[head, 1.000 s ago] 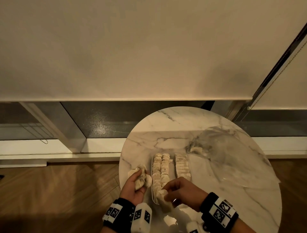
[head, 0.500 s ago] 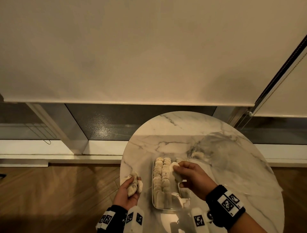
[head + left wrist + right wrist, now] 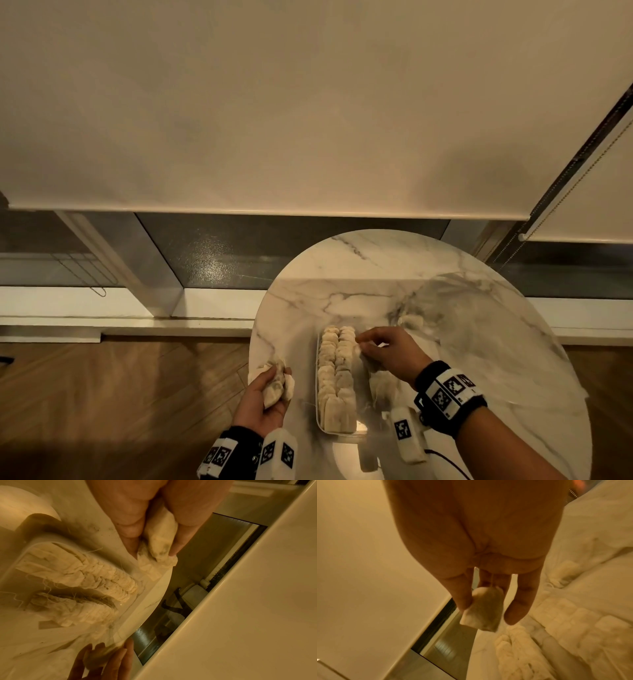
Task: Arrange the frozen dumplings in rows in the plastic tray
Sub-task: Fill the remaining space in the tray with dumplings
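Your right hand (image 3: 387,349) pinches one dumpling (image 3: 483,608) over the tray (image 3: 320,423); your left hand (image 3: 263,404) grips spare dumplings (image 3: 275,385). Next, seat it in the unfinished third row.

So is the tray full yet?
No. The tray holds two full rows; the third row's far end, under the right hand, shows a gap.

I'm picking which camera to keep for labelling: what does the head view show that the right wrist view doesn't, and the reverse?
Only the head view shows the left hand gripping a bunch of spare dumplings beside the plastic tray, and the whole round marble table.

Only the right wrist view shows the single dumpling pinched at the fingertips.

Both show the right hand over the tray's rows.
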Motion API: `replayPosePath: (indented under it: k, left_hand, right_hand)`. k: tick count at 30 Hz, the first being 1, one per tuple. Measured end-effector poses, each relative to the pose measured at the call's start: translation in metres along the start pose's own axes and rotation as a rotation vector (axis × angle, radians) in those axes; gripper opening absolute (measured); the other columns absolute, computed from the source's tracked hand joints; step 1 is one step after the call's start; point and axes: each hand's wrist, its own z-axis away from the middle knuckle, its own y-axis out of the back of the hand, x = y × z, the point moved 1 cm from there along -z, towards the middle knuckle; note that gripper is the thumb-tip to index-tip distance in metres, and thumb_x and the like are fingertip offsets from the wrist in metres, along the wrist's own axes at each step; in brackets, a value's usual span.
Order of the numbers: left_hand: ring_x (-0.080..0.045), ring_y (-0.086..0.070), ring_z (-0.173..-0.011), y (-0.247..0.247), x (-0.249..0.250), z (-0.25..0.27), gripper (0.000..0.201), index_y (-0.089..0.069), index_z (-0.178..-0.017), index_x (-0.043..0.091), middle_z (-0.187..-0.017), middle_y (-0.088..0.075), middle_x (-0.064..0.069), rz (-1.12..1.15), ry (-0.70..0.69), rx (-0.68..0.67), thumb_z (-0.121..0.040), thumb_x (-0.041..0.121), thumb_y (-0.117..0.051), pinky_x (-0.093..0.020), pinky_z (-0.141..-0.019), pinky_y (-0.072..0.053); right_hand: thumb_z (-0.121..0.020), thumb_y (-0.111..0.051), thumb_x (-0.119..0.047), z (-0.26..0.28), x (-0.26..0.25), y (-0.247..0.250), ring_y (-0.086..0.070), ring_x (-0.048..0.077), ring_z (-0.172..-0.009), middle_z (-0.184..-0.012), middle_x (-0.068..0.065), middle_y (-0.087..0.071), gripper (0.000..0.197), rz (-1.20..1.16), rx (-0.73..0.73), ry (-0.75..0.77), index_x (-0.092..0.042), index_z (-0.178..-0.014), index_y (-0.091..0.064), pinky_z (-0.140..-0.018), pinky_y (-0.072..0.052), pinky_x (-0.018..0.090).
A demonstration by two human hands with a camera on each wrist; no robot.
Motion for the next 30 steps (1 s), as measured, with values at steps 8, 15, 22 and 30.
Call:
replayPosePath:
  k: [8,15,22,30]
  left_hand:
    - [-0.019,-0.07,-0.057,-0.003,0.001,-0.009,0.047,-0.075,-0.06,0.007,-0.069,-0.071,-0.008,0.007,-0.011,-0.025,-0.097,0.004,-0.048,-0.024,-0.048,-0.055]
    - [-0.021,-0.07,-0.059,-0.006,0.004,-0.015,0.029,-0.071,-0.078,0.005,-0.071,-0.071,-0.009,0.025,0.026,0.0,-0.097,0.004,-0.049,-0.026,-0.052,-0.057]
    - [-0.019,-0.07,-0.059,-0.005,0.007,-0.022,0.016,-0.062,-0.089,0.008,-0.069,-0.071,-0.008,0.009,0.042,0.029,-0.098,0.005,-0.049,-0.025,-0.053,-0.056]
    - [-0.017,-0.07,-0.057,-0.003,0.011,-0.026,0.022,-0.064,-0.082,0.01,-0.067,-0.072,-0.005,0.022,0.03,0.064,-0.098,0.004,-0.048,-0.026,-0.05,-0.056]
  right_hand:
    - [-0.083,-0.077,-0.011,-0.027,0.008,0.007,-0.065,0.003,-0.061,-0.074,-0.004,-0.07,0.017,0.182,0.08,-0.029,-0.024,-0.092,-0.071,-0.056,-0.048,0.015]
    - [-0.085,-0.073,-0.004,-0.053,0.017,0.006,-0.071,0.017,-0.068,-0.083,0.004,-0.07,0.02,0.212,0.066,-0.128,-0.009,-0.104,-0.069,-0.06,-0.059,0.026]
    - [-0.085,-0.069,-0.013,-0.074,0.015,-0.001,-0.064,0.011,-0.074,-0.084,0.0,-0.07,0.008,0.501,0.078,-0.142,-0.02,-0.087,-0.072,-0.054,-0.046,0.019]
    - [-0.086,-0.066,-0.016,-0.095,0.017,0.004,-0.067,0.017,-0.084,-0.095,0.001,-0.072,0.014,0.798,0.025,-0.17,-0.026,-0.094,-0.073,-0.076,-0.059,0.032]
